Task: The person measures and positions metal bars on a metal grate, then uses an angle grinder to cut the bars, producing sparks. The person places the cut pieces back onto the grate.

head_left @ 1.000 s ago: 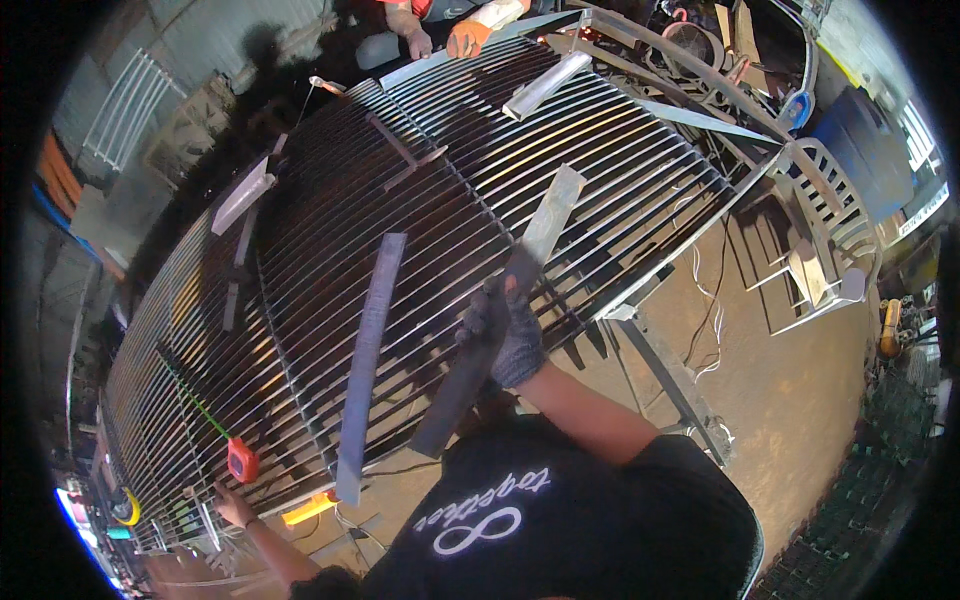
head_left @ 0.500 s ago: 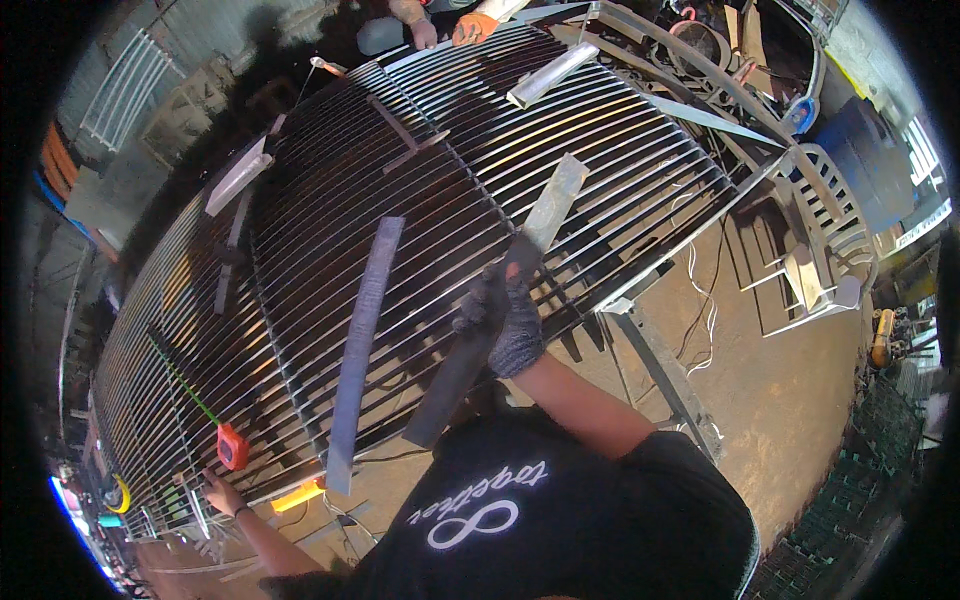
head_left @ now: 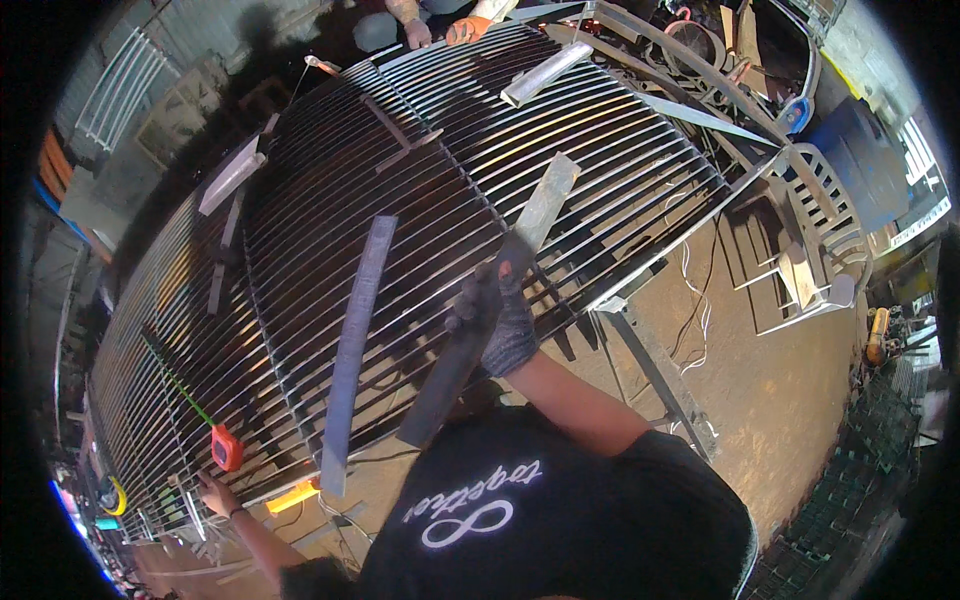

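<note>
Two flat metal bars lie across a big grille of thin parallel rods. The right hand [head_left: 505, 320], in a dark knit glove, is wrapped around the longer bar [head_left: 490, 305], a dull grey strip, pale at its far end and dark with shadow at the near end. It runs slanted from the middle of the grille [head_left: 600, 160] out past the near edge, its lower end hanging over the floor. Just to its left a second grey bar [head_left: 355, 340] lies loose on the rods, also sticking out over the near edge. The left hand [head_left: 213, 492] is bare and rests at the grille's near left corner, close to an orange tape measure [head_left: 226, 447]; whether its fingers grip anything cannot be made out. Right of the grille, the brown floor [head_left: 760, 400] lies open beside a slanted leg of the stand [head_left: 655, 370].
</note>
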`<state>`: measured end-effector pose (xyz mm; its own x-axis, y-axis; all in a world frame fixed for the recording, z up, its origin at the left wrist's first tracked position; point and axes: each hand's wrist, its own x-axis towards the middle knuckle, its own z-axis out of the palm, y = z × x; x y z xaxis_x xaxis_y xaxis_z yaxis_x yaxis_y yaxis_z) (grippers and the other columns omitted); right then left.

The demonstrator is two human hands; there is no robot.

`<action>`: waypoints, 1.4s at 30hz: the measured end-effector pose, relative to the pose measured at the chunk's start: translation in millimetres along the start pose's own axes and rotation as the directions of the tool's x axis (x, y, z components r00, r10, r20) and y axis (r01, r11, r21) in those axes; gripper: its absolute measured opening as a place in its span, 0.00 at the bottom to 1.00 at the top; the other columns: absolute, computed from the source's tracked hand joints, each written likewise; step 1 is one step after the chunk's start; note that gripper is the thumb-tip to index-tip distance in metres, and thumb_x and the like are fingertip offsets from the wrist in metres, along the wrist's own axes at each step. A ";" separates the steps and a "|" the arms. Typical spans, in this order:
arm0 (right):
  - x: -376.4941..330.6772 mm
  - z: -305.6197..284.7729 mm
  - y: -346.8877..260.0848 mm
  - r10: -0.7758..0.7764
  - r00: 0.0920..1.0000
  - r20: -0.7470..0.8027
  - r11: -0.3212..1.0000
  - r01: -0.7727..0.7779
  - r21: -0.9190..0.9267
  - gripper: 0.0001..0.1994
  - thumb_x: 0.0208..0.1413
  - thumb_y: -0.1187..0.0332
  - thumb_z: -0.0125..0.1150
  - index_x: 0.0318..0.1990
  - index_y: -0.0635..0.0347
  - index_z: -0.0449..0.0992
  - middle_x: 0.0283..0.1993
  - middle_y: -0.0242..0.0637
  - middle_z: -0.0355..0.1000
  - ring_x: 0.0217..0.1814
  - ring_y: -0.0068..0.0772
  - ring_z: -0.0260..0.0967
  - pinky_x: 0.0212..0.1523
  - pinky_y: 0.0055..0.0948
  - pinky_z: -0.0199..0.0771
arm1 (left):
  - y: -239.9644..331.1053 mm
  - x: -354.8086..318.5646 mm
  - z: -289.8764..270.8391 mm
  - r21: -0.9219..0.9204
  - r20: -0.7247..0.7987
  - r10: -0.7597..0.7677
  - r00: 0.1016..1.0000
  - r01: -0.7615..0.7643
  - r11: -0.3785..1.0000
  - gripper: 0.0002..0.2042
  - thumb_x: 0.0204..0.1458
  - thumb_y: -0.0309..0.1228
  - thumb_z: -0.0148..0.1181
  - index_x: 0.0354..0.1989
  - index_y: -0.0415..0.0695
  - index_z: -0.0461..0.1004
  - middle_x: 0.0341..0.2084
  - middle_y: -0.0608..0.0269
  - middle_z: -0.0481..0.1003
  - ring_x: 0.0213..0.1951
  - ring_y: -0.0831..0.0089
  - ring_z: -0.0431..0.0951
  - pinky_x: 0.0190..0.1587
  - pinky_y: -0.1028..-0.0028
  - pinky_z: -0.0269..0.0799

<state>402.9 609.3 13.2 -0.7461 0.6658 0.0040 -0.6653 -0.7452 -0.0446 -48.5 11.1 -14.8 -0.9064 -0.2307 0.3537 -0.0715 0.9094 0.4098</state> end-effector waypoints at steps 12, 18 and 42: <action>5.1 -15.0 -3.4 0.069 0.970 0.231 0.986 -0.102 0.135 0.26 0.77 0.43 0.35 0.58 0.47 0.76 0.43 0.36 0.78 0.39 0.45 0.78 0.48 0.58 0.78 | 11.5 -9.6 -2.3 0.006 -0.067 0.072 0.995 -0.071 0.997 0.39 0.66 0.63 0.46 0.47 0.30 0.82 0.45 0.28 0.80 0.48 0.31 0.80 0.52 0.42 0.73; 6.0 -13.7 -3.4 0.055 0.981 0.185 0.993 -0.072 0.088 0.22 0.75 0.42 0.44 0.54 0.47 0.77 0.40 0.34 0.78 0.38 0.43 0.78 0.43 0.55 0.79 | 3.1 0.3 -1.6 -0.002 -0.046 0.071 0.996 -0.071 0.997 0.39 0.67 0.64 0.45 0.49 0.30 0.80 0.47 0.27 0.78 0.49 0.31 0.78 0.53 0.43 0.72; 0.5 7.0 -1.3 -0.002 0.998 -0.061 0.999 0.000 -0.035 0.21 0.67 0.41 0.60 0.47 0.48 0.74 0.31 0.29 0.69 0.32 0.35 0.71 0.36 0.48 0.78 | 6.8 -1.9 -2.0 0.041 -0.055 0.011 0.998 -0.009 0.999 0.42 0.66 0.66 0.43 0.49 0.29 0.80 0.46 0.28 0.79 0.49 0.31 0.79 0.52 0.42 0.72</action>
<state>403.2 610.3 20.3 -0.7419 0.6682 -0.0565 -0.6638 -0.7437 -0.0792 -46.5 17.1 -11.0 -0.8830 -0.2392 0.4038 -0.0802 0.9247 0.3722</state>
